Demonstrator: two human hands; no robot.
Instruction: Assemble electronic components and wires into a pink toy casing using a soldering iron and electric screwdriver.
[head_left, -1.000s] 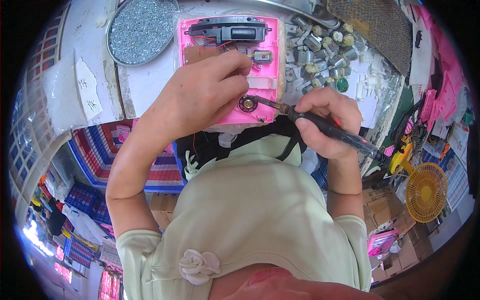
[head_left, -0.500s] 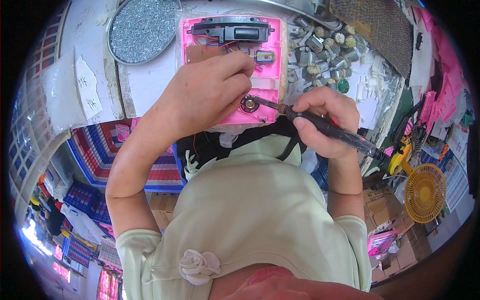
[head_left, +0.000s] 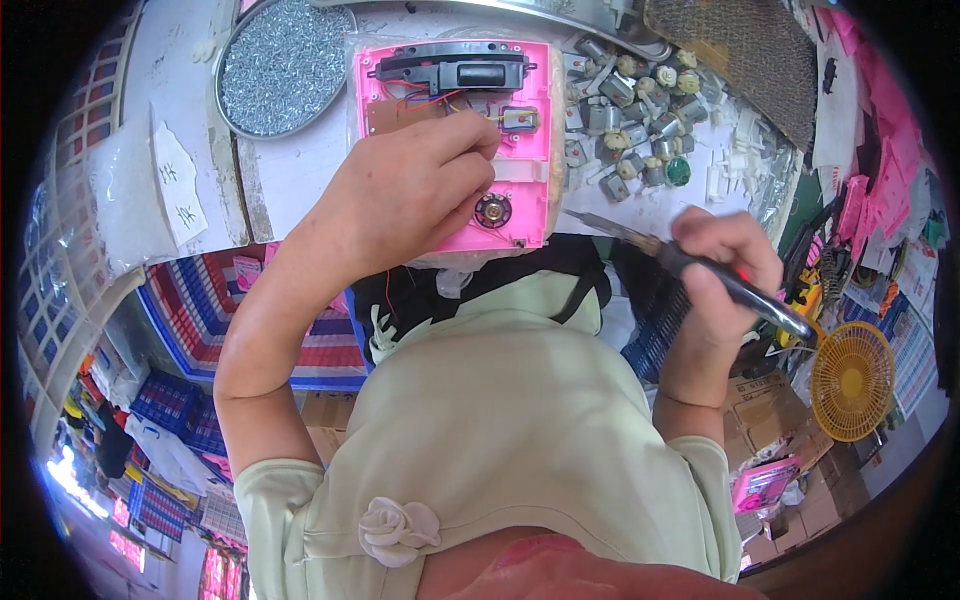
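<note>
A pink plastic housing [head_left: 532,205] lies at the table's front edge, its inside facing up. It holds a long black part [head_left: 455,72], a brown board [head_left: 392,115], a small motor [head_left: 520,119] with thin wires, and a round speaker [head_left: 493,210]. My left hand [head_left: 405,185] rests over the housing's left side, fingers curled together beside the speaker; whatever they pinch is hidden. To the right, my right hand [head_left: 728,270] grips a soldering iron [head_left: 640,240] by its black handle. The iron's tip points left, just off the housing's right edge.
Small screws fill a round metal tray [head_left: 290,136] at the back left. Small motors [head_left: 655,115] lie piled right of the housing, with white plastic pieces [head_left: 735,150] beside them. A yellow fan [head_left: 852,380] stands at the right, below table level.
My right hand has drawn the soldering iron back right, its tip leaving the speaker. The housing appears slightly lower and further left, and my left hand stays over it.
</note>
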